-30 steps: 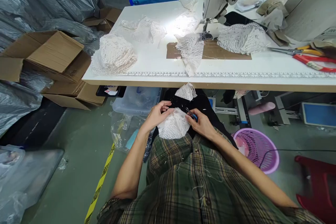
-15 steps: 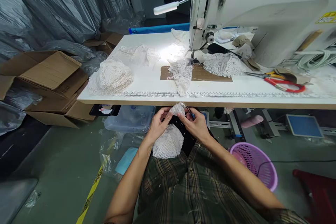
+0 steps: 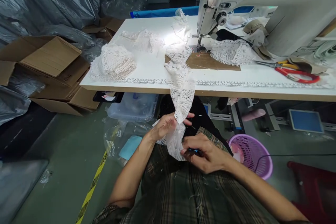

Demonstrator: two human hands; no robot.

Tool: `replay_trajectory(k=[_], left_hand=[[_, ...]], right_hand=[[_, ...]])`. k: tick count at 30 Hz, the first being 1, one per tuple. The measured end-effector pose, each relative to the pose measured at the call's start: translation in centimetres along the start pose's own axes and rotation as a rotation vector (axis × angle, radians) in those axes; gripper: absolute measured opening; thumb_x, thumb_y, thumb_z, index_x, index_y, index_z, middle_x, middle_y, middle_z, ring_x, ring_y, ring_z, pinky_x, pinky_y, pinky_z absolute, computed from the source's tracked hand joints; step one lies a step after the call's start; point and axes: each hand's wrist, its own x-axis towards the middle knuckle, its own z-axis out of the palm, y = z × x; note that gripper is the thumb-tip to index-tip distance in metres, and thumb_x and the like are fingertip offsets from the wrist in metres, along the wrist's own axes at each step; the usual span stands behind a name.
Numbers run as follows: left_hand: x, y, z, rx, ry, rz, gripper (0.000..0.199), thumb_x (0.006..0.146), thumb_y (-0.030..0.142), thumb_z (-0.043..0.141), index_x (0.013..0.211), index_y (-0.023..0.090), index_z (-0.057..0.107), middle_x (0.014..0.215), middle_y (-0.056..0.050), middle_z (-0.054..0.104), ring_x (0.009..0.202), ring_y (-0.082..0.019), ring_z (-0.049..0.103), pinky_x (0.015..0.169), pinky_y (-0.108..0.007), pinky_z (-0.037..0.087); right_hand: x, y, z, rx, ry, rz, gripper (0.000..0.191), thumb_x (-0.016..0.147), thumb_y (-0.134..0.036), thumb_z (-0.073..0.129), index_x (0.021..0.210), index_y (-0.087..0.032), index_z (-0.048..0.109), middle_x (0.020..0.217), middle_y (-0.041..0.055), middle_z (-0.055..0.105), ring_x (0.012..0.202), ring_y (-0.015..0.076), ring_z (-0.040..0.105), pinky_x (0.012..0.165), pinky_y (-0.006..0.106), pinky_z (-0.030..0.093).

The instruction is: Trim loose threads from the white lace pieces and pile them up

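A chain of white lace pieces [image 3: 183,98] runs from the sewing machine over the table's front edge down to my lap. My left hand [image 3: 166,126] is closed on the lace below the edge, its fingers around the strip. Lower and to the right, my right hand [image 3: 203,152] pinches the lower lace piece at its side and also holds a small dark blue tool, mostly hidden in the palm. More white lace lies on my lap, partly behind my left hand.
On the white table [image 3: 147,73] stand a sewing machine [image 3: 210,14], a lace pile [image 3: 112,63] and red-handled scissors [image 3: 296,73]. Cardboard boxes [image 3: 52,59] lie at left; a purple basket [image 3: 264,164] stands on the floor at right.
Both hands have moved down toward my lap and drawn the lace chain over the table edge. The right hand has shifted lower and to the right. The view has tilted slightly.
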Motion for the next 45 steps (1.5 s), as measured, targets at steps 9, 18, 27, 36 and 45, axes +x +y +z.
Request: replay_trajectory(k=[9, 18, 27, 36, 45], left_hand=[[-2.6, 1.1, 1.1, 0.088, 0.298, -0.38, 0.028, 0.069, 0.037, 0.08, 0.076, 0.015, 0.065, 0.065, 0.0, 0.065, 0.055, -0.01, 0.054, 0.052, -0.021, 0.04], [-3.5, 1.0, 0.8, 0.15, 0.428, -0.371, 0.024, 0.077, 0.036, 0.075, 0.087, 0.015, 0.075, 0.092, -0.008, 0.075, 0.08, -0.021, 0.068, 0.071, -0.028, 0.051], [-3.4, 1.2, 0.7, 0.236, 0.416, -0.357, 0.021, 0.081, 0.034, 0.07, 0.086, 0.015, 0.076, 0.088, -0.007, 0.075, 0.079, -0.021, 0.066, 0.072, -0.028, 0.049], [-3.2, 1.2, 0.9, 0.262, 0.389, -0.394, 0.023, 0.079, 0.036, 0.069, 0.075, 0.014, 0.073, 0.068, -0.002, 0.065, 0.059, -0.012, 0.053, 0.052, -0.022, 0.039], [-1.9, -0.2, -1.2, 0.218, 0.439, -0.374, 0.03, 0.077, 0.043, 0.071, 0.088, 0.014, 0.071, 0.072, -0.002, 0.065, 0.06, -0.012, 0.054, 0.055, -0.022, 0.04]], right_hand=[[-0.8, 2.7, -1.5, -0.141, 0.059, 0.23, 0.011, 0.083, -0.018, 0.053, 0.077, -0.019, 0.063, 0.068, -0.001, 0.058, 0.058, 0.0119, 0.047, 0.057, 0.025, 0.037], [2.2, 5.0, -0.9, -0.079, 0.103, 0.442, 0.049, 0.1, -0.049, 0.03, 0.074, -0.018, 0.059, 0.06, -0.0026, 0.047, 0.056, 0.0123, 0.041, 0.056, 0.025, 0.031], [2.8, 4.7, 0.0, -0.15, 0.185, 0.45, 0.042, 0.099, -0.045, 0.036, 0.082, -0.018, 0.064, 0.058, -0.0034, 0.048, 0.052, 0.0112, 0.041, 0.053, 0.025, 0.028], [3.1, 4.4, 0.4, -0.284, 0.12, 0.388, 0.041, 0.098, -0.043, 0.038, 0.065, -0.02, 0.049, 0.056, -0.0032, 0.042, 0.052, 0.0114, 0.036, 0.053, 0.026, 0.024], [1.2, 4.6, -0.7, -0.127, 0.21, 0.438, 0.047, 0.1, -0.05, 0.03, 0.086, -0.019, 0.064, 0.064, -0.001, 0.051, 0.06, 0.0137, 0.046, 0.058, 0.026, 0.036]])
